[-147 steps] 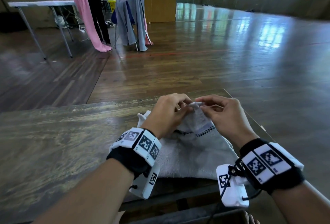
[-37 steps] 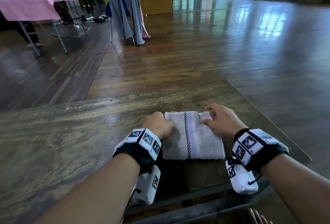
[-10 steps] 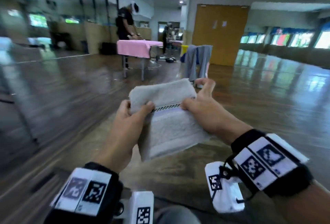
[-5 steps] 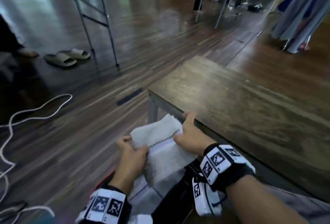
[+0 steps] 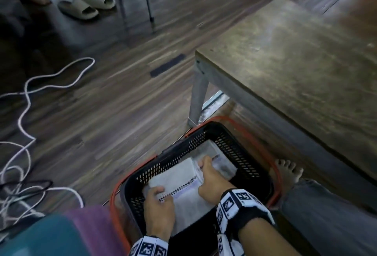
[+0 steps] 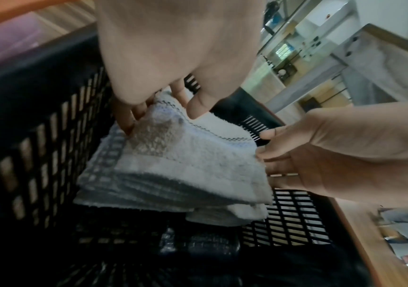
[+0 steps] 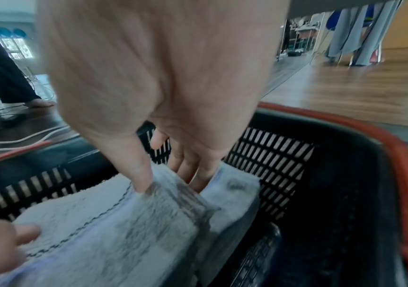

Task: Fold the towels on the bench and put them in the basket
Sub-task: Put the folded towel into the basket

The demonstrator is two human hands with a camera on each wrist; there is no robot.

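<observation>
A: Starting at the left, what is the left hand (image 5: 158, 211) doing?

B: Its thumb sits on top of the folded towel (image 5: 183, 190) and the fingers (image 6: 126, 118) curl under the near-left edge, so it pinches the cloth. The towel hangs between the two hands, inside the black basket (image 5: 244, 153) with the red rim.

A: And across at the right?

B: The right hand (image 5: 210, 184) pinches the opposite edge, thumb above and fingers (image 7: 195, 174) tucked beneath. Just past those fingertips, and under the held towel, lies another folded towel (image 5: 221, 165) already in the basket.

A: So how far along is it?

B: I would judge this towel folded and nearly placed; it only needs lowering onto the one beneath and letting go. The bench (image 5: 295, 62), well beyond the right fingers, shows no towel on the part in view, so this may be among the last, though its far end is out of frame.
</observation>
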